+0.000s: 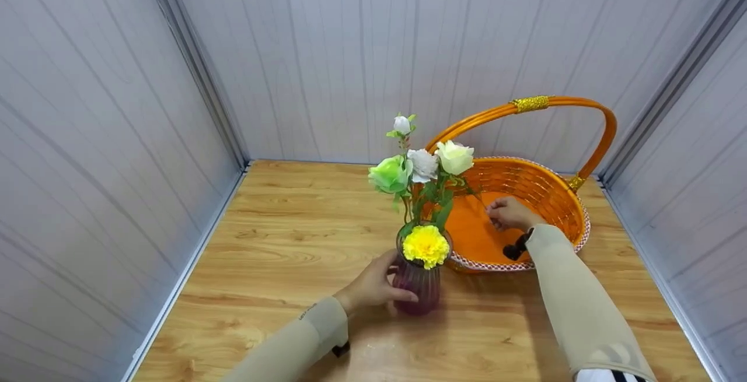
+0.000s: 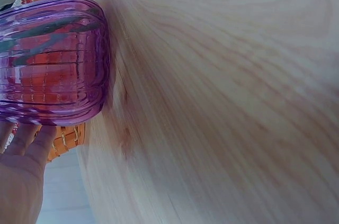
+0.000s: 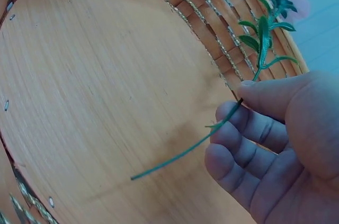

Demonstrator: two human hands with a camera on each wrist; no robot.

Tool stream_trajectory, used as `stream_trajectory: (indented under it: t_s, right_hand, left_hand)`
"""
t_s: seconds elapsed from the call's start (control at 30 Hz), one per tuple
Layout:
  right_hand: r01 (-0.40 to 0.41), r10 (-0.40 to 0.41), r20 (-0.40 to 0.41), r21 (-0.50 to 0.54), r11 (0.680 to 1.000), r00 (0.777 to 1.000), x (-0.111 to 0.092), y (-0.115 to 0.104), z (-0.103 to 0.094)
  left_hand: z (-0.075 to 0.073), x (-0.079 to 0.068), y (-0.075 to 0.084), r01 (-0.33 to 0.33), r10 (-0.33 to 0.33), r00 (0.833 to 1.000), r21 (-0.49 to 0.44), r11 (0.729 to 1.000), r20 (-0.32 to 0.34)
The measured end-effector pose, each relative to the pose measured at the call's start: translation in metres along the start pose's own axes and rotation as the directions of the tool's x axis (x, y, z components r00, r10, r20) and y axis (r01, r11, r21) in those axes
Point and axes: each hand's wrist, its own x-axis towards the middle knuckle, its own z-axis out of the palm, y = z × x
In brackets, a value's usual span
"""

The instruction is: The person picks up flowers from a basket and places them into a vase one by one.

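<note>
My left hand [image 1: 370, 284] grips the side of a ribbed purple glass vase [image 1: 425, 288] standing on the wooden table, thumb toward me. In the vase are a yellow flower [image 1: 426, 246], a green rose [image 1: 388, 174] and whitish blooms on leafy stems. Over the basket, my right hand [image 1: 513, 214] pinches a thin green flower stem [image 3: 183, 153] between thumb and fingers. In the right wrist view this flower has a pale pink bloom [image 3: 290, 0] and small leaves, and its bare cut end points over the basket floor.
An orange woven basket [image 1: 513, 172] with a tall arched handle [image 1: 607, 131] stands right behind the vase, its checkered rim close to the glass. Pale panel walls [image 1: 327, 61] enclose the wooden table [image 1: 280, 242] at the back and both sides.
</note>
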Motion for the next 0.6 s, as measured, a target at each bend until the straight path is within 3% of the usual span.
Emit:
stream_trajectory:
  t_s: [0.6]
  right_hand:
    - [0.08,-0.076,-0.084,0.045,0.996,0.994,-0.014,-0.011,-0.01]
  left_hand:
    - [0.001,0.001,-0.003,-0.036,0.036,0.999,0.015,0.999,-0.003]
